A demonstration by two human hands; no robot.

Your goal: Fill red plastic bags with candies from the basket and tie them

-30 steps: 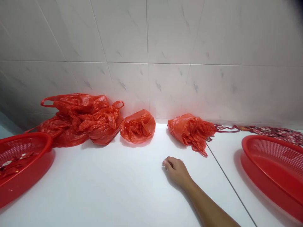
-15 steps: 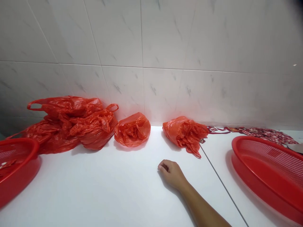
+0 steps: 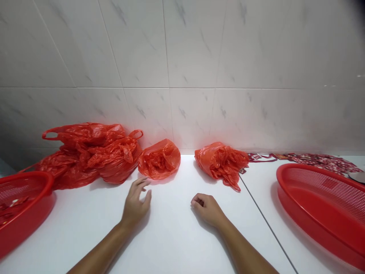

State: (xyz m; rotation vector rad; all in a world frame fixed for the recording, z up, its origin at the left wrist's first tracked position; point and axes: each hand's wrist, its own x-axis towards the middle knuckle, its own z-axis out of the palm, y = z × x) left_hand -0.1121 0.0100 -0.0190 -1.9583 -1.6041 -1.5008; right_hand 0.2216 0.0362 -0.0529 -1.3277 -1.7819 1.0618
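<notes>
My left hand (image 3: 136, 203) reaches forward over the white counter (image 3: 171, 232) with fingers stretched and apart, its fingertips just short of a small red plastic bag (image 3: 159, 160). My right hand (image 3: 207, 209) rests on the counter with fingers curled in a loose fist, and nothing shows in it. Another bunched red bag (image 3: 221, 161) lies beyond the right hand against the wall. A larger heap of red bags (image 3: 88, 154) sits to the left.
A red mesh basket (image 3: 322, 205) stands at the right and another red basket (image 3: 21, 205) at the left with small items inside. Patterned red packets (image 3: 322, 161) lie along the tiled wall at the back right. A seam crosses the counter right of my right hand.
My left hand has come into view and reached toward the small red bag. My right hand has stayed curled in the same spot. The view has tilted slightly.
</notes>
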